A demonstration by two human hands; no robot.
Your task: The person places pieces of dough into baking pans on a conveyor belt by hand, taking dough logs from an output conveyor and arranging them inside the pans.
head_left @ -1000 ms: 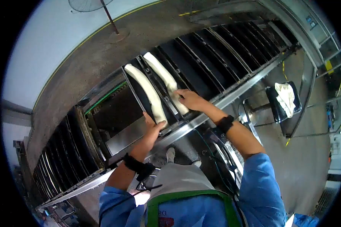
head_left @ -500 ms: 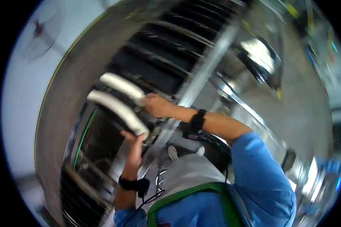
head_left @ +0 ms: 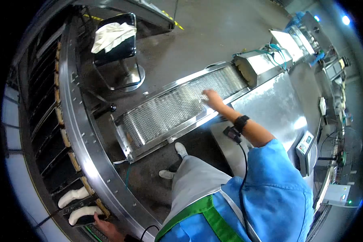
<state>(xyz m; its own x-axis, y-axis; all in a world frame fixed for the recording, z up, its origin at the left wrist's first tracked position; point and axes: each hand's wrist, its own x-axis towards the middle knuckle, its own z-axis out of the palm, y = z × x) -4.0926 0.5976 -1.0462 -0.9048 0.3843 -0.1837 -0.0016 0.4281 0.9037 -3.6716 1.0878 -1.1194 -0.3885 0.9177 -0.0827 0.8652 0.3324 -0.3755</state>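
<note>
Two long white pieces that look like dough lie in dark trough-shaped trays at the lower left: an upper dough piece (head_left: pixel 74 196) and a lower dough piece (head_left: pixel 84 213). My left hand (head_left: pixel 105 227) is beside the right end of the lower one, a finger extended near it; part of the hand is out of sight at the bottom. Over the metal mesh conveyor (head_left: pixel 165 109) hangs my right hand (head_left: pixel 213 101), slightly blurred, fingers apart and holding nothing I can see. A black band (head_left: pixel 240 122) with a small cabled device is on the right wrist.
A curved steel rail (head_left: pixel 82 145) runs beside the row of dark trays (head_left: pixel 48 141). Behind it stands a black chair (head_left: pixel 123 48) with a white cloth (head_left: pixel 112 36). A steel table (head_left: pixel 270 105) and a scale (head_left: pixel 305 149) are on the right.
My view has swung to the right. My right hand has left the dough pieces and moved over the mesh conveyor. My left hand stays near the lower dough piece.
</note>
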